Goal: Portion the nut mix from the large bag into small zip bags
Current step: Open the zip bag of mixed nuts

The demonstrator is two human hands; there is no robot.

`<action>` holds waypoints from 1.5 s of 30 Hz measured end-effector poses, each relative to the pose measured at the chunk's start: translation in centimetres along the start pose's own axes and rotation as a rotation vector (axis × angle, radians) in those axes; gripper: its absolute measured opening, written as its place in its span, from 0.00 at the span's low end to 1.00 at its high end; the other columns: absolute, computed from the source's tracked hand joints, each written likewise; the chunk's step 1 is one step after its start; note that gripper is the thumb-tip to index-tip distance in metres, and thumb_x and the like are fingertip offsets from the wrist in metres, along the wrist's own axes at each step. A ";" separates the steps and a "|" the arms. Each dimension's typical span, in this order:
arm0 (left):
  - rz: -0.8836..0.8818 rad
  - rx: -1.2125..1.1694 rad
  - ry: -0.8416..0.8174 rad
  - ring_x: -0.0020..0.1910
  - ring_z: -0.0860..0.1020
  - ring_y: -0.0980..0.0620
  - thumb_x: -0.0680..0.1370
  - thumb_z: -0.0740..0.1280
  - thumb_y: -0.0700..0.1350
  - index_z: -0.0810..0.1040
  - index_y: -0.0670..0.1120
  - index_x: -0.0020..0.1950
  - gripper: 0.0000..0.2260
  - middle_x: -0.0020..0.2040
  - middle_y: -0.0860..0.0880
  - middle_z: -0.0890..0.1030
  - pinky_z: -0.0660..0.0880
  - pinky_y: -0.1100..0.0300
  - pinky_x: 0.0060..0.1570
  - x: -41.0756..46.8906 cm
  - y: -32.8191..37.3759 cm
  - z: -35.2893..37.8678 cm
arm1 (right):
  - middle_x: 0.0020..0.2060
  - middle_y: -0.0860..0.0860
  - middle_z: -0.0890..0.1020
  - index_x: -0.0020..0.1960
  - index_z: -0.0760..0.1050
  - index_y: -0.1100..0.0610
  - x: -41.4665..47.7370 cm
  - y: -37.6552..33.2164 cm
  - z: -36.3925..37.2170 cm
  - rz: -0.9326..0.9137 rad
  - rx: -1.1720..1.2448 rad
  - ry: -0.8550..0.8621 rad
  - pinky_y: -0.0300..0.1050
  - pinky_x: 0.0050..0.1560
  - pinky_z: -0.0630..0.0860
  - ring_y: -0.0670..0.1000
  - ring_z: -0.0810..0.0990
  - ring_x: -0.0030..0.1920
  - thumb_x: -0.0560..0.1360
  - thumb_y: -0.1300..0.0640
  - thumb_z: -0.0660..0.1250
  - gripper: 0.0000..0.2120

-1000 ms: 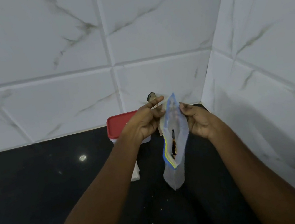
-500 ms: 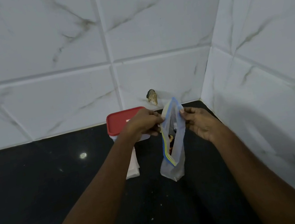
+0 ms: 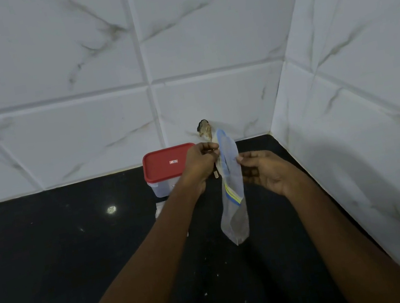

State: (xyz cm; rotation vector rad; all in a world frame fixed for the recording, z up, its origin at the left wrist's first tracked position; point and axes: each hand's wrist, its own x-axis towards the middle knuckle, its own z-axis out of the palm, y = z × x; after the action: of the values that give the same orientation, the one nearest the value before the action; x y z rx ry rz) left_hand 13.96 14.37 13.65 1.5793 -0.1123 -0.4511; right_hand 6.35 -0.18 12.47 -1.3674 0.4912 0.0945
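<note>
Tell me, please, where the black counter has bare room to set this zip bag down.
The widest bare counter lies left of the red-lidded container, back to the wall. A narrower strip runs between the right hand and the side wall. Crowded: beside the container, where a white item lies and the left hand pinches the zip bag.

Over the dark surface (image 3: 52,255) in the corner of the white marbled wall tiles (image 3: 200,32), the person holds a small clear zip bag (image 3: 236,214) up in the air, its blue and yellow strip running down the side. The left hand (image 3: 202,163) pinches the bag's top edge with curled fingers (image 3: 213,149), and the right hand (image 3: 263,172) pinches the opposite edge just beside it. Behind the left hand a tub with a red lid (image 3: 166,162) stands on the surface against the wall.
</note>
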 end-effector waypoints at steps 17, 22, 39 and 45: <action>-0.002 0.135 -0.143 0.52 0.79 0.49 0.74 0.69 0.32 0.65 0.43 0.71 0.27 0.58 0.43 0.76 0.81 0.61 0.39 -2.3 -0.3 -0.9 | 0.48 0.57 0.84 0.57 0.78 0.60 -1.3 0.7 0.3 -0.080 0.112 0.015 0.42 0.42 0.81 0.51 0.85 0.45 0.81 0.63 0.61 0.09; -0.168 0.266 -0.292 0.38 0.81 0.51 0.78 0.69 0.45 0.74 0.40 0.62 0.15 0.47 0.43 0.81 0.81 0.60 0.38 -3.4 -0.7 -1.7 | 0.46 0.53 0.83 0.53 0.77 0.56 -2.7 0.7 1.2 -0.097 0.037 0.088 0.41 0.39 0.79 0.49 0.83 0.45 0.81 0.58 0.63 0.05; -0.054 -0.187 -0.132 0.52 0.83 0.46 0.77 0.69 0.37 0.74 0.37 0.64 0.16 0.58 0.41 0.80 0.82 0.55 0.46 -6.8 -2.1 -1.0 | 0.49 0.56 0.84 0.58 0.78 0.61 -5.0 1.9 1.8 -0.072 0.052 0.066 0.40 0.39 0.81 0.50 0.86 0.44 0.78 0.58 0.66 0.10; 0.015 0.087 -0.142 0.62 0.77 0.45 0.71 0.74 0.32 0.69 0.44 0.72 0.31 0.66 0.47 0.73 0.78 0.46 0.58 -7.3 -2.7 -1.1 | 0.48 0.57 0.85 0.54 0.80 0.59 -6.4 2.3 1.1 -0.055 -0.181 0.031 0.42 0.42 0.81 0.52 0.83 0.45 0.78 0.57 0.67 0.08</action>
State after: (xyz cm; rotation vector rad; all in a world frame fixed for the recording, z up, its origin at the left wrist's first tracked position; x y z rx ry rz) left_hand 7.09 18.10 12.59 1.6293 -0.2552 -0.5532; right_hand 0.10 2.74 12.99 -1.5610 0.4799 0.0740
